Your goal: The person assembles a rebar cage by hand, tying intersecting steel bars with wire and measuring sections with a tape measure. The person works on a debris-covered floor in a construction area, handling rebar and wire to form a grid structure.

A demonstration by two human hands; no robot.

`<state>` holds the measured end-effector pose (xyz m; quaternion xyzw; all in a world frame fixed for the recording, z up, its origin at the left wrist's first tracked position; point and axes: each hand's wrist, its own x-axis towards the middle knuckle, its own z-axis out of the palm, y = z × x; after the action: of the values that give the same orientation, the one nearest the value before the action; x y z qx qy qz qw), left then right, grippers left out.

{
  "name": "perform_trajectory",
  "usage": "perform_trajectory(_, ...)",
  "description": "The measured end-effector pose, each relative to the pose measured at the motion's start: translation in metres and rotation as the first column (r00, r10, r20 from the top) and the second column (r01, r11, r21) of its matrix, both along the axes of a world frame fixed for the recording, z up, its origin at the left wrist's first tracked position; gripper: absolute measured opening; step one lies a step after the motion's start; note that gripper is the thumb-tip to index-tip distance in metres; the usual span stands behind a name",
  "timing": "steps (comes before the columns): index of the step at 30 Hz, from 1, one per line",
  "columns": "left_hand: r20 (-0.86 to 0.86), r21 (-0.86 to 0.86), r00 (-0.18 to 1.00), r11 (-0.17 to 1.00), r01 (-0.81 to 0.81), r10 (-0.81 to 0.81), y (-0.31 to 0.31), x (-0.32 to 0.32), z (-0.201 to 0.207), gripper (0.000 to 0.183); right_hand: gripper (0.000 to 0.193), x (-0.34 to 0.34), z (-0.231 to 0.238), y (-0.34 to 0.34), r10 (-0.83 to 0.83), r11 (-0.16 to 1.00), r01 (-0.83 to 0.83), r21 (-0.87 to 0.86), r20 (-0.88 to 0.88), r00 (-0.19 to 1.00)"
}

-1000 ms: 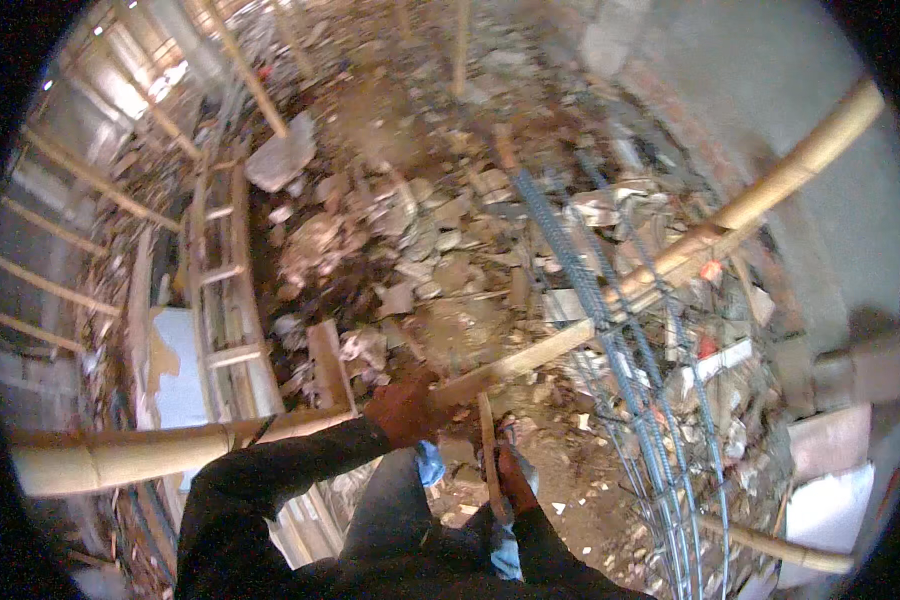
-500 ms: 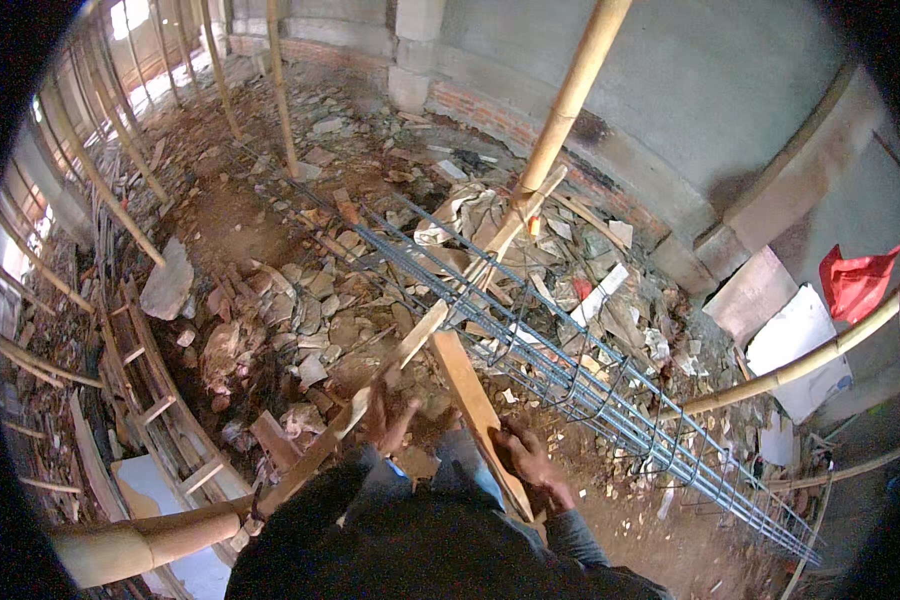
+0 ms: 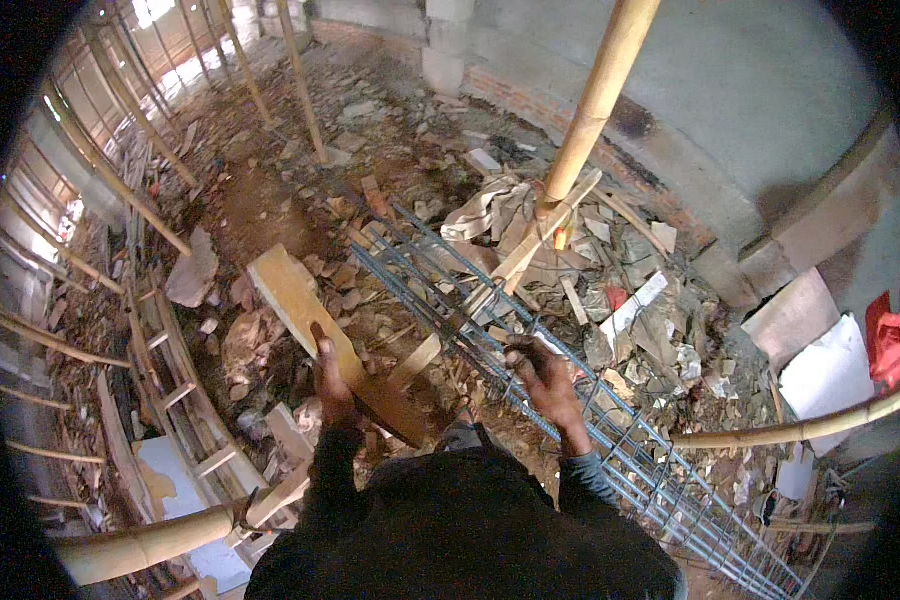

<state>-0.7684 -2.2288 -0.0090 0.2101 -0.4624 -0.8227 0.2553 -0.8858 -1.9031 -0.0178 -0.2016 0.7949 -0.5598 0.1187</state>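
Since the earlier frame the wooden plank [image 3: 320, 335] has swung from the person's right side across to the left, and the view has turned so the bamboo pole [image 3: 595, 105] now rises near the top centre. The left hand [image 3: 332, 375] is wrapped around the plank a little below its middle, fingers over the right-hand edge, so that grip is closed on the wood. The plank slants up and to the left from the hand, its pale end held out over the rubble, its darker lower end close to the person's body. The right hand [image 3: 545, 375] is lifted in front of the chest with the fingers curled; whether it holds something small or is merely half closed cannot be told.

The plank looks stiff and rough-sawn, light enough to carry in one hand yet long enough to tip, so a hold near the middle, as here, seems the balanced one; splinters look likelier than slipping.

Counted: one plank in hand, two hands, one upright bamboo pole close by, two more bamboo poles lying across the lower edges, and one long rebar cage [image 3: 570, 400] stretching diagonally over the debris just beyond the right hand. A wooden ladder [image 3: 175, 380] lies at the left, one of it visible
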Motion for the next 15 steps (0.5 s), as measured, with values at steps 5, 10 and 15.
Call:
perform_trajectory(5,0.256,0.02,0.965,0.999,0.048,-0.052,-0.062,-0.038,-0.021,0.057,0.035,-0.081,-0.028,0.019,-0.111,0.958,0.145,0.246,-0.147,0.983)
perform_trajectory(10,0.3,-0.302,0.952,0.94,0.159,-0.064,-0.106,-0.085,-0.028,0.045,0.033,-0.104,-0.049,0.005,0.01,0.965,0.044,0.258,-0.202,0.979)
perform_trajectory(15,0.421,-0.679,0.903,0.69,0.249,0.089,-0.176,-0.166,-0.024,0.049,0.029,-0.1,-0.07,0.008,0.058,0.978,-0.022,0.209,-0.165,0.985)
